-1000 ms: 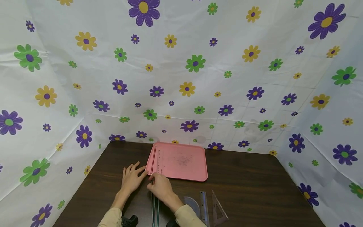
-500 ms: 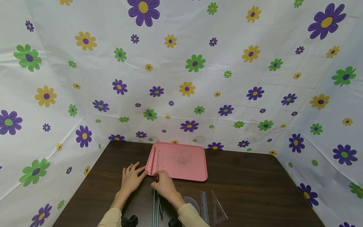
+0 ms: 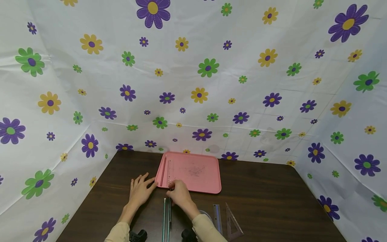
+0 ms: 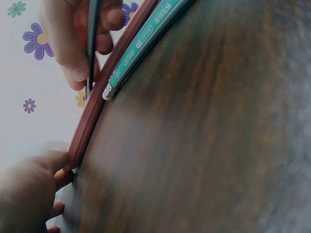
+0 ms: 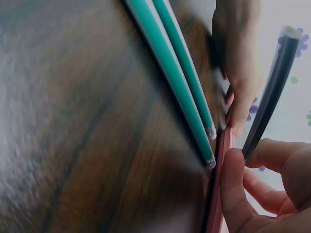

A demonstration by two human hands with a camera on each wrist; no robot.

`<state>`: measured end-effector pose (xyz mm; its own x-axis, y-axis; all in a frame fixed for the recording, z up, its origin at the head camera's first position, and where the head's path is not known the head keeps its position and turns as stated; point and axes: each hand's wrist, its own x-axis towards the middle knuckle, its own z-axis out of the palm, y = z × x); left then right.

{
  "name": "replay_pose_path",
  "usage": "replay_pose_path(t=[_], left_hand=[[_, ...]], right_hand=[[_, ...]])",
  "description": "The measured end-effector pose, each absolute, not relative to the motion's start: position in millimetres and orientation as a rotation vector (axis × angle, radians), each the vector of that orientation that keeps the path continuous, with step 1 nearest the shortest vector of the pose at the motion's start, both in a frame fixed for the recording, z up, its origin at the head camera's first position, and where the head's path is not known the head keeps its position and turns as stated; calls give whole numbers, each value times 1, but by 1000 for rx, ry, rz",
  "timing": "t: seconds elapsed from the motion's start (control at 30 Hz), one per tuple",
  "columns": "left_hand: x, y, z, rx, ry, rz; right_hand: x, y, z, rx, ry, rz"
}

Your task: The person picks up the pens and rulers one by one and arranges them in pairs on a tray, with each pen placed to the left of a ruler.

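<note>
My right hand (image 3: 180, 195) pinches a slim dark pencil (image 5: 273, 85) between thumb and fingers at the near edge of the pink tray (image 3: 198, 171). The pencil's lower stretch points back toward me in the head view. My left hand (image 3: 140, 191) is spread on the table, its thumb side touching the tray's near left corner. Two green pencils (image 4: 146, 41) with white-tipped ends lie side by side on the table, just short of the tray. Inside the tray, at its left, are a thin reddish pencil (image 3: 163, 170) and a clear ruler (image 3: 169, 169).
Right of my right forearm lie a blue-tinted ruler (image 3: 217, 218), a clear set square (image 3: 232, 223) and a protractor (image 3: 206, 213) partly covered by the sleeve. Flower-patterned sheeting (image 3: 181, 74) surrounds the dark wooden table (image 3: 260, 195).
My right hand has shifted right along the tray's near edge with the dark pencil, which has swung over the green pencils to their right. My left hand stays put.
</note>
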<state>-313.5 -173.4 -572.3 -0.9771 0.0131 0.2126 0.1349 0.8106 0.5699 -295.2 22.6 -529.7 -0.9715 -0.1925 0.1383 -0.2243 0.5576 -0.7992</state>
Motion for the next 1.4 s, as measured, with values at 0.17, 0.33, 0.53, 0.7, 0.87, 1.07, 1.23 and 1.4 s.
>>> replay_pose_path(t=[0.17,0.33,0.53,0.7,0.87,1.07,1.23,1.4], left_hand=[[-313,-173,-573,-122,-2773,-908],[-313,-173,-574,-124,-2755,-920],[-315,-174,-574,-116,-2800,-909],[-314,-174,-576,-124,-2771,-916],[-314,-174,-576,-121,-2752,-913],[-315,-173,-574,-117,-2791,-918],[-314,-173,-574,-114,-2801,-922],[-315,-173,-572,-114,-2798,-931]], right_hand=[[-298,30,-529,320,-2746,1501],[-303,34,-530,332,-2745,1324],[-313,36,-535,318,-2650,1155],[-322,41,-540,282,-2619,1191],[-330,46,-540,231,-2632,1191],[-339,54,-538,198,-2623,1147],[-344,58,-538,181,-2630,1150],[-346,59,-540,189,-2635,1166]])
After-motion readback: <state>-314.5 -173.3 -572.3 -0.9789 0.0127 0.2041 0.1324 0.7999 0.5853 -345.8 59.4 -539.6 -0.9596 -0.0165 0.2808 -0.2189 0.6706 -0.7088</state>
